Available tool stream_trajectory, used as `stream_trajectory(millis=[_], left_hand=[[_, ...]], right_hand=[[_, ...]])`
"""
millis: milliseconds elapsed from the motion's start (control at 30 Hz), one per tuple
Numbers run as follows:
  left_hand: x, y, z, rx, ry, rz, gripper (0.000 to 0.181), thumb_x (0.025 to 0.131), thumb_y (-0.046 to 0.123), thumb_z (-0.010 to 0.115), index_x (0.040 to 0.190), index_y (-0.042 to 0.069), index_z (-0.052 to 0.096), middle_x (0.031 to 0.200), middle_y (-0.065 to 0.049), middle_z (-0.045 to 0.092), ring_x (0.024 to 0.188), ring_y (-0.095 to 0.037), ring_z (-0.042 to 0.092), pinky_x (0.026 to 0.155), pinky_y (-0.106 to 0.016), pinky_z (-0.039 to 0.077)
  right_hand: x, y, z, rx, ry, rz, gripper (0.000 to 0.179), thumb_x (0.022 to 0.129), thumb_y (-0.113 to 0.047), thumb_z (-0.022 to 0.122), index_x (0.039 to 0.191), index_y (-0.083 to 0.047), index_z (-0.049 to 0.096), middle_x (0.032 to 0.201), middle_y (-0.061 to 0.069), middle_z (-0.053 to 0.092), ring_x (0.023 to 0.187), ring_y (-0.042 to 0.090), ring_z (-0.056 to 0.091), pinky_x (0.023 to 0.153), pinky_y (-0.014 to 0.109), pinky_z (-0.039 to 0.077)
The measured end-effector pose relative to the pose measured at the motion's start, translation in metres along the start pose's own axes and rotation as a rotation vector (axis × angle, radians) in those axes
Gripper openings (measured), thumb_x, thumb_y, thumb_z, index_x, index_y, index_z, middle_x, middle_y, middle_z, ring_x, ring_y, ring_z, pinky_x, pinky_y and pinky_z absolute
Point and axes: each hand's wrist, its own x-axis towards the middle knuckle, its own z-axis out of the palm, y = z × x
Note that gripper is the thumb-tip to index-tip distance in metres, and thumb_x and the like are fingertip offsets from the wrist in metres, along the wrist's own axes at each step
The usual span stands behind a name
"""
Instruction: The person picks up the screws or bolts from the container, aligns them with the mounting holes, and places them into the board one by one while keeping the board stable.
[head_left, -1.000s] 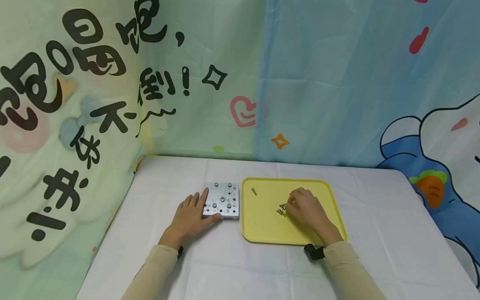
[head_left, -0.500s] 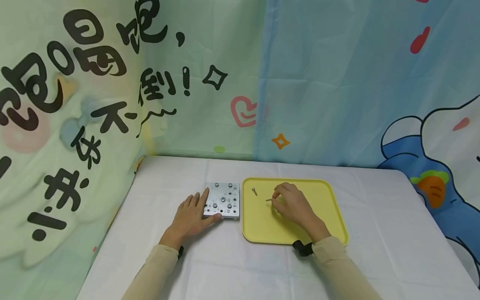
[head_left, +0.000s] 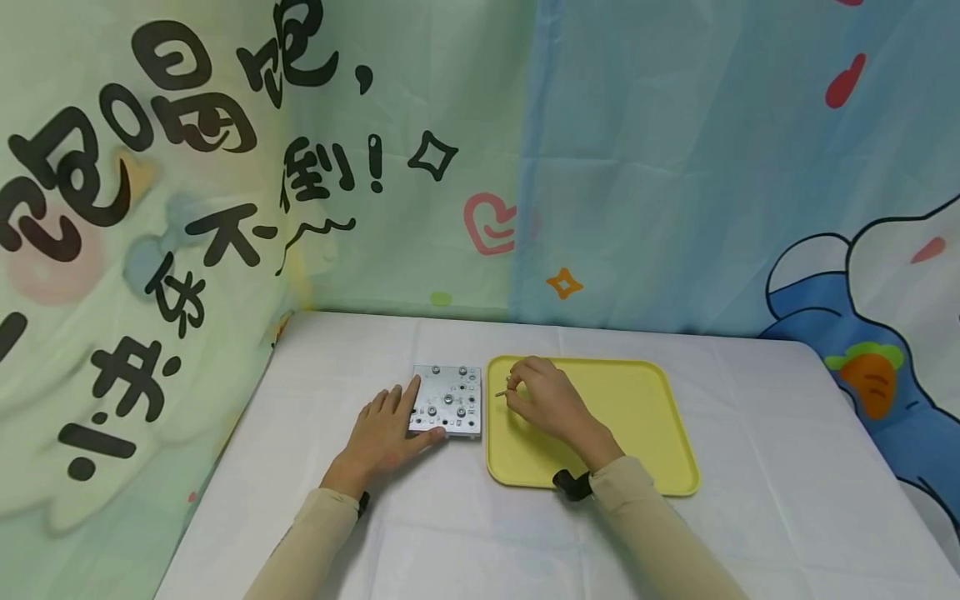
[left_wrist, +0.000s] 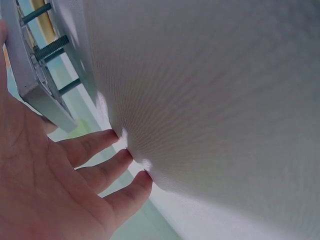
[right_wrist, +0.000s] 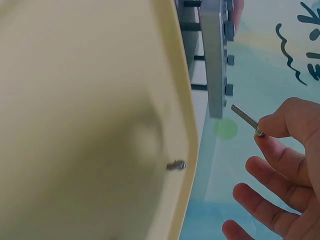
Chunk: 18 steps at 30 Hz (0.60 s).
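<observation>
High head, close wrist views, shared plate [head_left: 433, 387]

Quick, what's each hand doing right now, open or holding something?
Left hand: open, touching the flat silver metal plate.
Right hand: closed, pinching a slim silver threaded metal screw.

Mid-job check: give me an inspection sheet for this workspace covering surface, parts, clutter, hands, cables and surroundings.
Surface: white cloth over the table, some creases.
Metal plate: beside the tray, mounted screws with heads on top and shanks below.
Yellow tray: flat on the cloth, partly hidden by the right hand.
Loose screw: lying in the tray, near the edge on the plate's side.
Clutter: nothing seen.
Left hand: spread at the plate's near-left corner, touching it, with other fingertips on the cloth.
Right hand: over the tray, pinching a held screw near its head.
Cables: nothing seen.
Surroundings: printed green backdrop and blue backdrop.
</observation>
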Motion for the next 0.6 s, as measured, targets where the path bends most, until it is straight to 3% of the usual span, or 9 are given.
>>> stream_trajectory(millis=[600], left_hand=[[0.001, 0.000, 0.000, -0.001, -0.008, -0.008, 0.102, 0.089, 0.079, 0.045, 0.162, 0.016, 0.014, 0.156, -0.025, 0.033, 0.142, -0.047, 0.029, 0.114, -0.057, 0.026]], right_hand=[[0.019, -0.023, 0.016, -0.006, -0.063, 0.000, 0.007, 0.089, -0.016, 0.070, 0.086, -0.010, 0.068, 0.113, 0.007, 0.064, 0.110, 0.029, 0.057, 0.089, 0.048, 0.050]])
